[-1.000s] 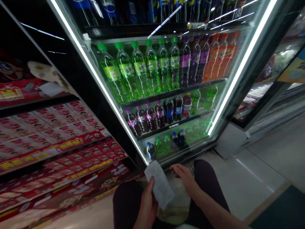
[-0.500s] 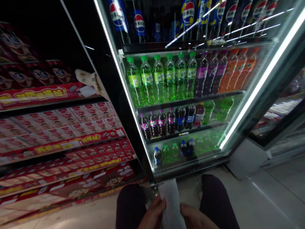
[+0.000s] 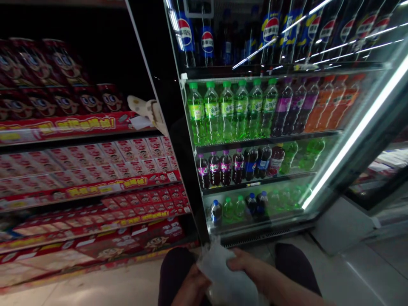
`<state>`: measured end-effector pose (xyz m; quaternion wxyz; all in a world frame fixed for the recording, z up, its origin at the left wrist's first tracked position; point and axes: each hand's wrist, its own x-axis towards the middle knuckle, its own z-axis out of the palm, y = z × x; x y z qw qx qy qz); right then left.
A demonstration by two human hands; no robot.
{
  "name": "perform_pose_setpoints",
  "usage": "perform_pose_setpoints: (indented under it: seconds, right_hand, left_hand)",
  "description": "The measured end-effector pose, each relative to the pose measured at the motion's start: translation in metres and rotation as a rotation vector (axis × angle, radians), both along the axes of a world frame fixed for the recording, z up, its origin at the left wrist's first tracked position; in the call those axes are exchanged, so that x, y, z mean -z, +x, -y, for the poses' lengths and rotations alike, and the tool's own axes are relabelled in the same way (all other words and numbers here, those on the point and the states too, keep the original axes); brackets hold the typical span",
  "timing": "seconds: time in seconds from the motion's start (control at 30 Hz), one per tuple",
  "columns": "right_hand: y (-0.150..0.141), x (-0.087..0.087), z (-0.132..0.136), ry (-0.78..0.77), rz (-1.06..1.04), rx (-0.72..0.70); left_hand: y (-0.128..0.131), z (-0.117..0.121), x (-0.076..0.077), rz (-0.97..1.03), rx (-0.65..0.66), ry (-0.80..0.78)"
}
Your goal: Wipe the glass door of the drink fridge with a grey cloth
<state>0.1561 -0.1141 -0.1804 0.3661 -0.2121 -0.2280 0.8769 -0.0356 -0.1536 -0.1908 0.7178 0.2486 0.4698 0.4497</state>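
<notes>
A thin white cloth (image 3: 228, 276), semi-sheer with a ragged upper edge, is spread between my hands at the bottom of the view. My left hand (image 3: 192, 284) grips its left side, with the fingers partly covered by the fabric. On the other side, my right hand (image 3: 247, 264) pinches the upper right edge between thumb and fingers. Both are slightly blurred. Beyond them stands a glass-fronted drinks fridge (image 3: 188, 168), holding rows of bottles such as green soda bottles (image 3: 227, 108).
Shelves of red cans (image 3: 91, 100) and small cartons (image 3: 95, 155) stand left of the fridge. A spotted pale object (image 3: 143, 108) juts from the fridge's side. My knees (image 3: 177, 270) flank my hands, above a tiled floor (image 3: 353, 276). Another cabinet (image 3: 382, 187) is at the right.
The narrow folded white strip is now wider and looser. My right hand has risen onto its upper right edge. The view has shifted left, so shelves and fridge appear further right.
</notes>
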Motion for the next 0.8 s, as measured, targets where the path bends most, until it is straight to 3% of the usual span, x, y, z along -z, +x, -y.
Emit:
perform_pose_setpoints:
  seconds: [0.07,0.1,0.13,0.2,0.23,0.3,0.37,0.47,0.57,0.8]
  right_hand:
    - [0.005,-0.036,-0.030,0.326,0.273,-0.012]
    - [0.009,-0.059,-0.046,0.582,0.452,0.080]
    - [0.013,-0.084,-0.060,0.894,0.683,0.223]
    - [0.021,-0.137,-0.084,1.487,0.975,0.706]
    - [0.024,-0.161,-0.094,1.676,1.100,0.926]
    - [0.025,-0.200,-0.112,1.910,1.251,1.271]
    - [0.019,-0.220,-0.133,2.034,1.322,1.395]
    - [0.001,-0.214,-0.170,2.162,1.361,1.415]
    - [-0.016,-0.181,-0.195,2.253,1.362,1.437]
    - [-0.037,-0.117,-0.180,2.157,1.413,1.389]
  left_hand:
    - [-0.025,-0.013,0.022,-0.255,-0.007,0.082]
    - [-0.040,-0.020,0.036,-0.423,-0.044,0.108]
    - [-0.055,-0.027,0.051,-0.602,-0.067,0.122]
    - [-0.084,-0.036,0.080,-0.943,-0.114,0.154]
    - [-0.095,-0.038,0.092,-1.089,-0.104,0.161]
    - [-0.110,-0.037,0.111,-1.314,-0.036,0.151]
    - [-0.114,-0.031,0.123,-1.450,0.067,0.113]
    - [-0.111,-0.022,0.135,-1.572,0.150,0.107]
    - [-0.107,-0.018,0.141,-1.644,0.164,0.117]
    - [-0.106,-0.021,0.143,-1.692,0.176,0.139]
